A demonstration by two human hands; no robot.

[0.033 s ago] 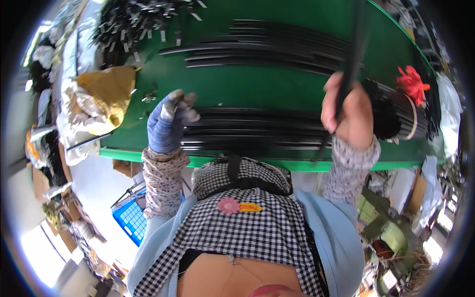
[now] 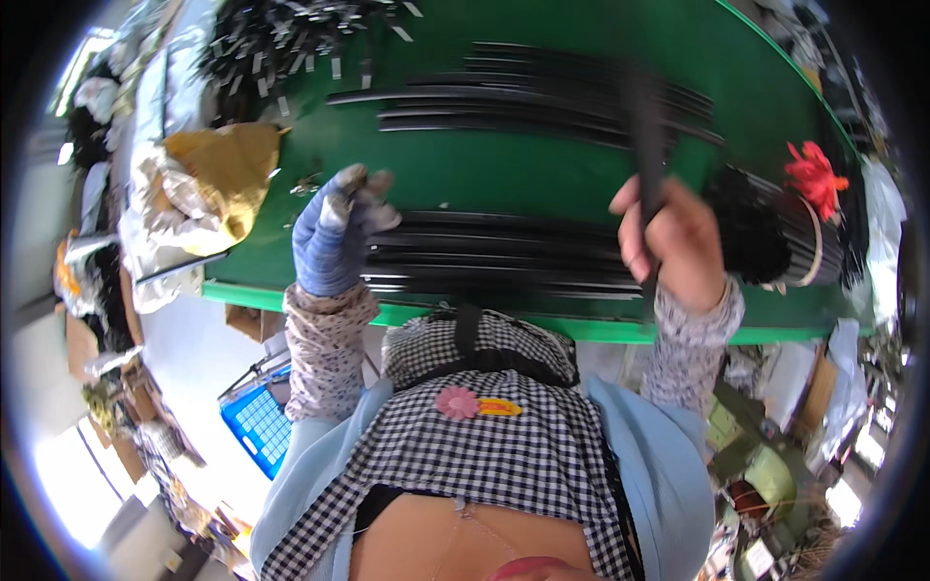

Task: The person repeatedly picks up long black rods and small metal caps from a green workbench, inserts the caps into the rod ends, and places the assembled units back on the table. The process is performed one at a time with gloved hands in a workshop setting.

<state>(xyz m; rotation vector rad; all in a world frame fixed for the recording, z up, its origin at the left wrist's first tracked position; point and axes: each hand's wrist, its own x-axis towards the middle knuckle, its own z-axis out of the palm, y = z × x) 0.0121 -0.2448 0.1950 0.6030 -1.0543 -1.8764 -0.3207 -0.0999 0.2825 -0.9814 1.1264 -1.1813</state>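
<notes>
My right hand [image 2: 675, 239], bare and blurred, is closed on a long flat black strip [image 2: 641, 126]. The strip points away over the table, also smeared by motion. My left hand [image 2: 334, 230] wears a blue glove with grey fingertips. Its fingers are bent and a little apart, with nothing visible in them, beside the left ends of a near row of black strips [image 2: 494, 242]. That row lies crosswise along the table's near edge. Farther back lies a second group of black strips [image 2: 513, 95], partly behind the raised strip.
The green table [image 2: 455, 172] has a bristly black bundle [image 2: 300, 39] with pale tips at back left. Gold and silver wrapping [image 2: 218, 184] lies at left. A banded black bundle [image 2: 775, 228] and a red flower [image 2: 816, 179] are at right. A blue crate [image 2: 257, 431] stands below.
My right hand has shifted slightly left and nearer, and the strip in it has swung left. My left hand stays almost in place. The whole view has shifted slightly.
</notes>
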